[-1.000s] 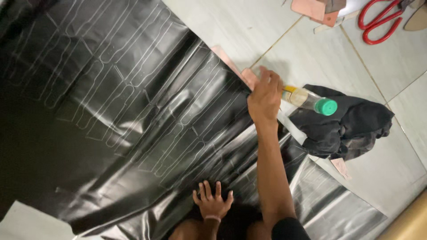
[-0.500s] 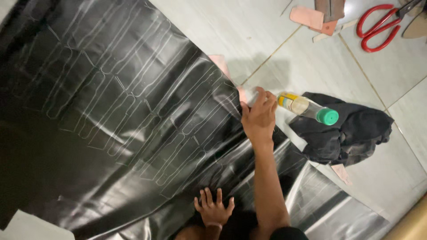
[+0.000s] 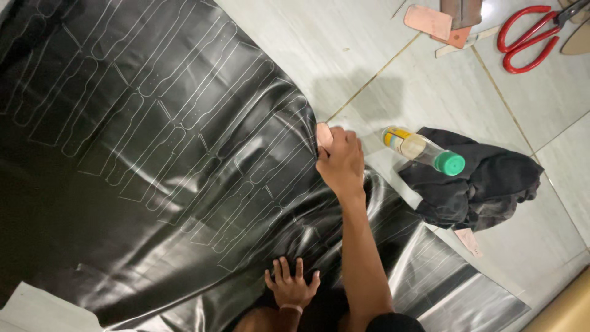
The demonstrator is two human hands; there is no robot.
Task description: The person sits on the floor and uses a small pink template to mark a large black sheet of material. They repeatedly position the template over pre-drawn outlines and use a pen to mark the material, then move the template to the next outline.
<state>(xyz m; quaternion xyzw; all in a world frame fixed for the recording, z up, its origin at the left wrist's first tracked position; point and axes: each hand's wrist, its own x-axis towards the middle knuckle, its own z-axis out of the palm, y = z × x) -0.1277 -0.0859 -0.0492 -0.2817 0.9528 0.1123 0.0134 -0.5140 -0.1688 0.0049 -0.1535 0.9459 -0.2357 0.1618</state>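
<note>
Here, big black sheet (image 3: pixel 153 172) w/ pale traced outlines lies spread on the tiled floor (image 3: pixel 307 49), long axis running from upper left to lower right; the traced shapes run lengthwise upper right to lower left. Right hand (image 3: pixel 340 163) is at the sheet's upper-right edge, fingers curled tight, pinching the edge along w/ a small pink piece (image 3: pixel 324 135). Left hand (image 3: pixel 292 286) lies flat on the sheet near the bottom, fingers spread wide, holding nothing. Just right of the right hand: clear bottle (image 3: pixel 423 150) w/ green cap, lying on its side, cap pointing lower right, resting against a crumpled black cloth (image 3: pixel 485 184). Red scissors (image 3: pixel 531 37) sit well apart, top right.
</note>
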